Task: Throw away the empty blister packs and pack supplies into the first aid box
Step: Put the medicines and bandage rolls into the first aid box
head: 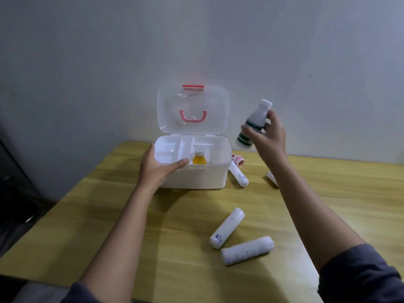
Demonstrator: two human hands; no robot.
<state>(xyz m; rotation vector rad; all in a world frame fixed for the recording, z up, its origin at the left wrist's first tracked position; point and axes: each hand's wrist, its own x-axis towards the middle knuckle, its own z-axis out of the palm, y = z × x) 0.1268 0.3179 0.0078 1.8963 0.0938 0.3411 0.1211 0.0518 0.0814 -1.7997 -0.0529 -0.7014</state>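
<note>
Wooden table [109, 215], grey wall. Left hand [157, 166] grips first aid box [196, 176] near-left rim. Right hand [270, 136] pinches white bottle [253, 124], tilted, raised right of box; open tray lies leftward, below.

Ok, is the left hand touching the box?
Touching. Head view: left hand holds the first aid box at its near-left corner, thumb over the rim.

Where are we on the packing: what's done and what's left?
Done: the first aid box stands open with an orange bottle in its tray. In hand: the right hand holds a white bottle with green bands beside the box, while the left hand holds the box's corner. Left: four bandage rolls and the tape rolls lie on the table. No blister packs are in view.
</note>
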